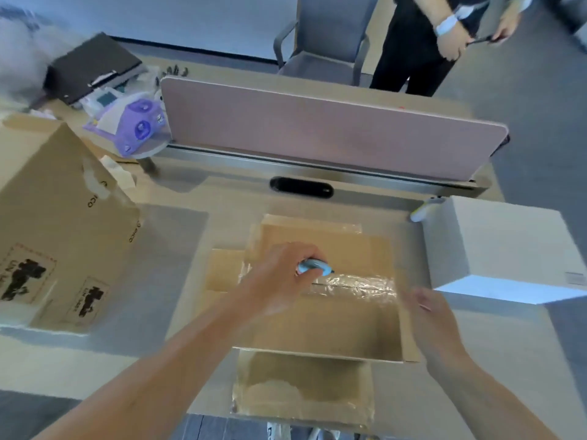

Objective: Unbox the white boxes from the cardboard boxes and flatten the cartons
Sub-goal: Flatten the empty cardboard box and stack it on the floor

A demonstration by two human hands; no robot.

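Note:
An empty cardboard carton (pixel 320 325) lies on its side in the middle of the desk, flaps spread, its taped bottom seam facing up. My left hand (pixel 286 277) grips a small blue cutter (pixel 314 267) whose tip sits on the clear tape (pixel 355 285) along that seam. My right hand (pixel 427 312) is blurred, fingers fairly straight, against the carton's right edge. A white box (pixel 505 249) stands on the desk to the right. A larger printed cardboard box (pixel 54 223) stands at the left.
A pink divider panel (pixel 317 122) runs across the back of the desk (pixel 127 360). Behind it are a grey chair (pixel 320 46) and a standing person (pixel 444 36). A purple device (pixel 136 125) and a black folder (pixel 92 65) lie far left.

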